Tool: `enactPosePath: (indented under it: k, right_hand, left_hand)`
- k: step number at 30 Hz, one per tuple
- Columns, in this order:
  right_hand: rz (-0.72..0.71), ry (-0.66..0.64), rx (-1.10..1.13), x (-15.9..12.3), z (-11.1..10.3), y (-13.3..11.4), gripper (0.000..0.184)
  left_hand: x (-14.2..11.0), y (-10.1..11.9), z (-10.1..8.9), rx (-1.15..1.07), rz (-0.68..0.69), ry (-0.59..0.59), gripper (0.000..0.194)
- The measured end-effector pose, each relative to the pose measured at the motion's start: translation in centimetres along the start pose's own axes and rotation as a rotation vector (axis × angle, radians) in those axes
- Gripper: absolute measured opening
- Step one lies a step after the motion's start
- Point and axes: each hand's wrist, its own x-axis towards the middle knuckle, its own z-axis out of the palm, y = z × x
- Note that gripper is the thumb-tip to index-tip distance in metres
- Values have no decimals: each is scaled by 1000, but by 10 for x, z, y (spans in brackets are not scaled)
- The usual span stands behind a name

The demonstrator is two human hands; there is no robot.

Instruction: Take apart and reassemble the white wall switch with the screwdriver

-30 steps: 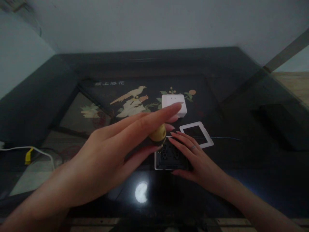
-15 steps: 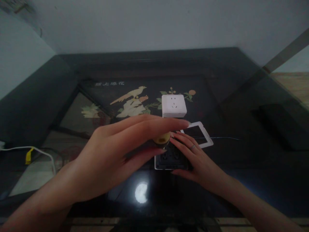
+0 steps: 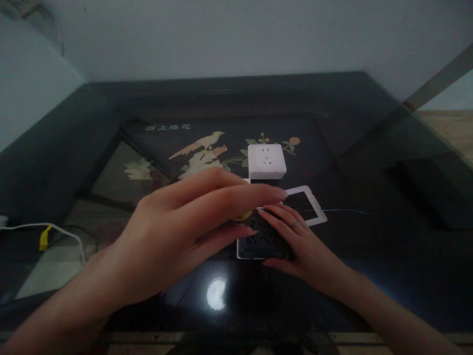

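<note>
My left hand [image 3: 177, 222] is closed around a screwdriver [image 3: 243, 215]. Only a bit of its yellow handle shows between the fingers, and its tip is hidden. Below it, a wall socket [image 3: 260, 241] lies face down on the table, its black back with terminals turned up and a white edge showing. My right hand [image 3: 295, 234], with a ring on one finger, grips this socket from the right, fingers along the far side and thumb at the near side. A white rectangular frame [image 3: 314, 207] lies just beyond the right fingers.
A white socket [image 3: 266, 160] on a box-like base stands face up farther back. The dark glossy tabletop [image 3: 229, 315] carries bird and flower pictures. A white cable [image 3: 70, 231] with a yellow tag [image 3: 44, 238] lies at left, a dark flat object [image 3: 432, 192] at right.
My left hand has turned and shifted slightly, its fingers covering more of the yellow handle. The right hand and the socket stay almost where they were.
</note>
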Motion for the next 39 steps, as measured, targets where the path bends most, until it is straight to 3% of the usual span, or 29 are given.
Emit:
enactPosePath:
  k: [2,4,10,16,18,26,29,32,35,39]
  right_hand:
    - [-2,12,-6,0,0,0,81]
    - [-3,13,-11,-1,0,0,81]
    - [7,-6,-6,1,-1,-1,80]
    - [2,-4,-8,2,-1,-1,82]
    - [5,-7,-3,1,-1,-1,83]
    - [4,-7,-11,1,-1,-1,81]
    - [-8,12,-10,1,0,0,82]
    - [-27,47,-4,0,3,1,83]
    - [-29,45,-7,-1,3,1,83]
    - [-4,3,3,0,0,-1,80]
  left_hand:
    - [0,-1,7,44,49,89,30]
    - [-1,0,9,61,35,100,29]
    - [-1,4,-6,-6,-96,-123,47]
    - [-1,-5,6,94,47,85,37]
    - [-2,-7,10,124,58,102,37]
    - [-6,1,-13,41,-125,-155,53]
    - [-7,4,-8,30,-131,-121,47]
    - [-5,4,6,61,-72,-12,33]
    - [-2,4,12,56,-23,65,31]
    - [1,4,0,-119,-84,-63,43]
